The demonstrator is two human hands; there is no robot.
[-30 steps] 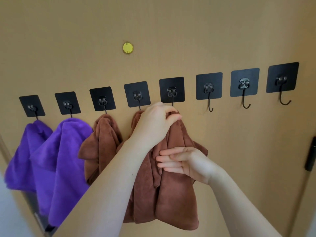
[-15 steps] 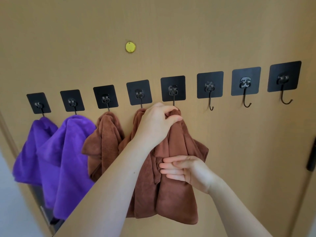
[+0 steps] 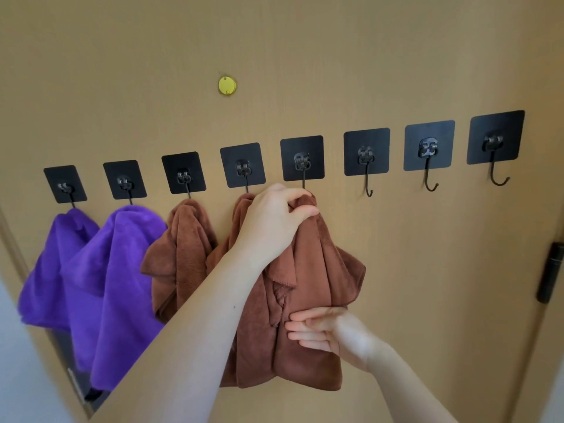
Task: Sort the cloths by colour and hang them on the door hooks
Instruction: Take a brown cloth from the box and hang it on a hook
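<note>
We are hanging the third brown cloth (image 3: 317, 270) on the fifth hook (image 3: 302, 166), left hand (image 3: 271, 221) in a closed grip round its bunched top, right hand (image 3: 323, 331) flat against its lower folds; next we must seat it, then let go.

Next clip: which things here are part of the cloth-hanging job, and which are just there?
Job: two purple cloths, hung brown cloths, brown cloth being hooked, row of hooks, door.
Just there: yellow disc, black hinge.
</note>
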